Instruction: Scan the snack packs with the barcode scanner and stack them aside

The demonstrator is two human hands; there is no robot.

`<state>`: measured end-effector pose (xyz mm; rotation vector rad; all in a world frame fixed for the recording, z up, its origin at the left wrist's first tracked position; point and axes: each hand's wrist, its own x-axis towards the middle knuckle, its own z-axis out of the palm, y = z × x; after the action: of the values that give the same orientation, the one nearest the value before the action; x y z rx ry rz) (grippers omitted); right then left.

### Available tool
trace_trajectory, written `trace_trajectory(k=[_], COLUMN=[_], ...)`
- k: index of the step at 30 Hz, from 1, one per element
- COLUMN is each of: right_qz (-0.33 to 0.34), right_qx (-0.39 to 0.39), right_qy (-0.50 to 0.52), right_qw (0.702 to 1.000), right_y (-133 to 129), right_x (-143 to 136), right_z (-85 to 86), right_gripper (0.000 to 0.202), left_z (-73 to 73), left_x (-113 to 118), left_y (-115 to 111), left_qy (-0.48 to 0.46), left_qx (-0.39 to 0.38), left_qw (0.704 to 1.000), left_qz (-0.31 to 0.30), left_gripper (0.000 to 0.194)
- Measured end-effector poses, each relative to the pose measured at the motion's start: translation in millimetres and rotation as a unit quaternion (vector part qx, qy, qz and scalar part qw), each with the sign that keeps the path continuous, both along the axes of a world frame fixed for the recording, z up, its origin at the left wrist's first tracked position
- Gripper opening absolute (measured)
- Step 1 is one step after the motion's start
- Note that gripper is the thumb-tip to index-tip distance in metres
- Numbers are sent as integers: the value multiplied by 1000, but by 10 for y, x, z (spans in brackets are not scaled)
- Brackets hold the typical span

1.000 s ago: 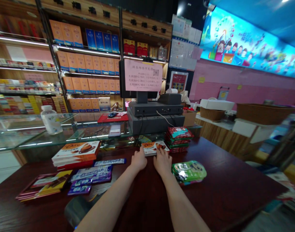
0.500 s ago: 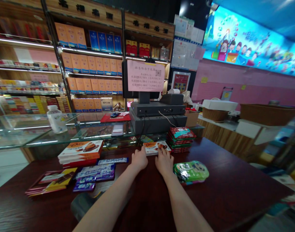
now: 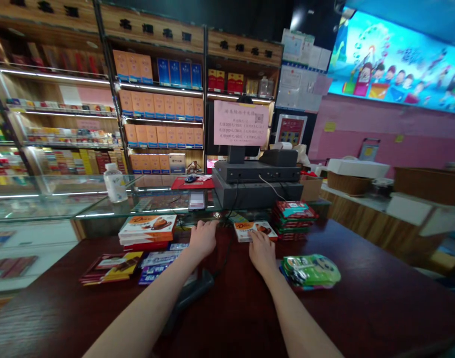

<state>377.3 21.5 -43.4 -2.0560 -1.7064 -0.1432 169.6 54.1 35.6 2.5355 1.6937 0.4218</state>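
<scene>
A white and orange Dove box (image 3: 254, 231) lies flat on the dark table, left of a stack of red and green packets (image 3: 293, 220). My right hand (image 3: 262, 250) rests its fingertips on the front of this box, fingers apart. My left hand (image 3: 204, 238) is over the table between that box and a stack of similar boxes (image 3: 148, 228); its fingers point forward and I cannot make out anything in them. Purple packets (image 3: 152, 272) and yellow and maroon bars (image 3: 113, 267) lie at the left. A green package (image 3: 312, 270) lies right of my right hand.
A black handheld scanner (image 3: 192, 294) lies partly under my left forearm. Behind the table stand a cash register (image 3: 257, 172), a glass counter (image 3: 160, 201) and a clear bottle (image 3: 115, 183). Shelves of boxes line the back wall.
My left hand has moved left, away from the single Dove box. My right hand stays at that box. The view has turned left, and more of the scanner shows.
</scene>
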Motion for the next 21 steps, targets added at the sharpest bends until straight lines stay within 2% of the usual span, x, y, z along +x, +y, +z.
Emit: trace_trajectory(k=[11,21], right_qz=[117,206], right_qx=[-8,-11], right_qy=[24,41], right_qw=[993,978], right_y=[61,236], right_x=[-486,-1142], right_z=[214,419], right_gripper=[48,48], left_z=[15,-37], left_x=[-923,-1688], left_y=[99,175], left_qy=[-20,-73], left_qx=[80,118], left_qw=[996,983], left_qz=[37,123], left_gripper=[44,39])
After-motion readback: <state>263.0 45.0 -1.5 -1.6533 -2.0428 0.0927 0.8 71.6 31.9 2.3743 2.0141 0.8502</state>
